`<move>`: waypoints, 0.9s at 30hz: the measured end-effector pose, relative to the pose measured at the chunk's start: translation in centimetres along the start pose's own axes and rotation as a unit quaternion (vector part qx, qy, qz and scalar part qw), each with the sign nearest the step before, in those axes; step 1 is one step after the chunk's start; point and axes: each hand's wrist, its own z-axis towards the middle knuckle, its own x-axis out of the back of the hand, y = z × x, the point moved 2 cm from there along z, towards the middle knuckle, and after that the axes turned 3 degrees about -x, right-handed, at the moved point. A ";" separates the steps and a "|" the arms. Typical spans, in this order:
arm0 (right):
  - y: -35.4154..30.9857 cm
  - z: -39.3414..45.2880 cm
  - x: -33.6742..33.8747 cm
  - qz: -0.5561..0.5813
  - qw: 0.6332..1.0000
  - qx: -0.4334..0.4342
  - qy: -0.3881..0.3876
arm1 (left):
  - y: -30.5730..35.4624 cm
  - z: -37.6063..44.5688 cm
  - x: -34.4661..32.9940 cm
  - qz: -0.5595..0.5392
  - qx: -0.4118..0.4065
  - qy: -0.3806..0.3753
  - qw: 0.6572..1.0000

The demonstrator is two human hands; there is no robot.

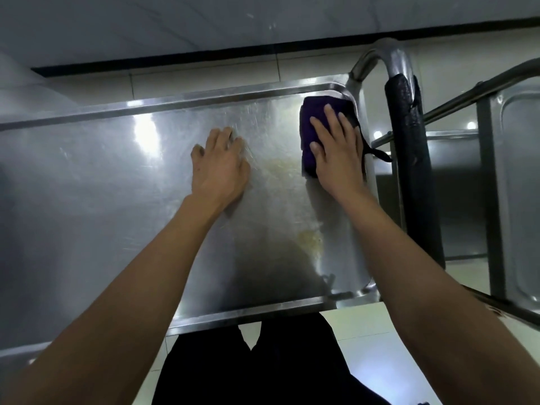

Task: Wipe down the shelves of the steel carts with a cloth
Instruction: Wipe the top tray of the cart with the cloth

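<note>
Pressing down on a folded dark purple cloth [309, 141], the right hand [336, 154] lies flat with its fingers straight and slightly spread, fingertips pointing toward the far rim of the shelf. The cloth sits in the far right corner of the top shelf of the stainless steel cart [117, 176], just beside the raised edge, and a thin dark strap or loop from it trails off to the right past the rim. The right forearm extends diagonally from the lower right of the view up to the hand.

The left hand [219, 168] rests palm down on the bare steel near the middle of the shelf, well apart from the cloth, holding nothing; its fingers are lightly bent at the tips and touch the surface. The left forearm runs from the lower left corner up to it. The two hands are apart, with bare steel between them.

That steel carries yellowish-brown smears [280, 168] between the hands, and a second patch of yellowish residue [309, 238] lies nearer the right forearm. Fine scratches cover the shelf.

A curved tubular steel handle wrapped in black padding [409, 147] rises at the right end of the cart. A second steel cart [517, 182] stands just beyond it at the right. Pale floor tiles [362, 323] show below the near rim, beside the person's dark clothing [263, 369].
</note>
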 end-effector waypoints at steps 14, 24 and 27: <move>-14.9 -3.8 -6.2 -0.063 0.996 0.067 -0.021 | -10.1 -8.6 0.5 -0.028 0.061 0.042 0.997; -25.7 -7.1 -10.7 -0.067 0.986 0.142 -0.063 | -16.0 -12.8 0.0 -0.047 0.039 0.046 0.997; -25.7 -8.2 -10.9 -0.059 0.985 0.151 -0.059 | -16.2 -12.9 -0.1 -0.046 0.027 0.035 0.998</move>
